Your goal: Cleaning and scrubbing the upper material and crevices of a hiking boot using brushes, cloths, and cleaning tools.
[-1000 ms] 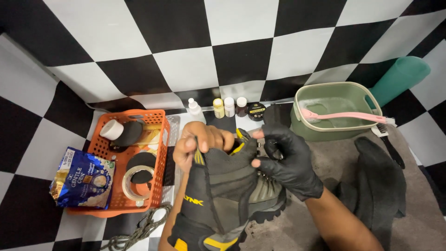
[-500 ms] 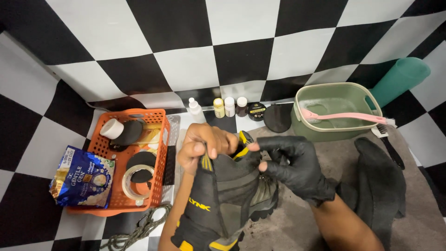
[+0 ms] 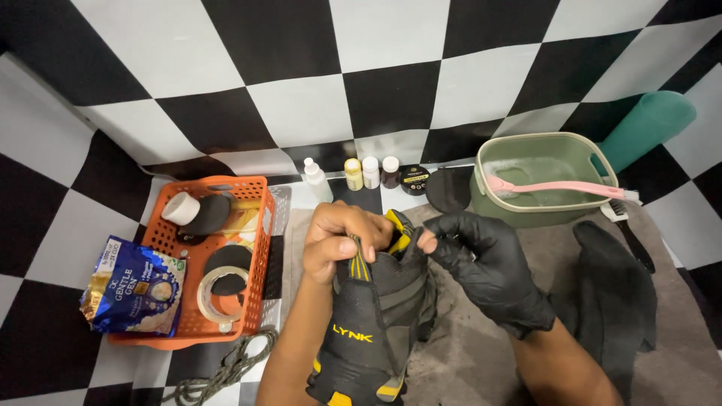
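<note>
1. The bare left hand [image 3: 340, 239] is clamped on the collar of the grey-and-yellow boot [image 3: 378, 314], steadying it upright in front of the person.
2. The gloved right hand [image 3: 489, 269] pinches the opposite collar edge, spreading the opening.
3. A green wash basin [image 3: 543, 179] sits near.

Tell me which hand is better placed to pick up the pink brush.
Likely the right hand: the pink brush lies on that side, across the green basin, while the left hand grips the shoe.

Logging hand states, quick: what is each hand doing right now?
Left hand: bare, closed on the collar of the grey-and-yellow boot.
Right hand: black-gloved, fingers pinching the boot's opening.
</note>
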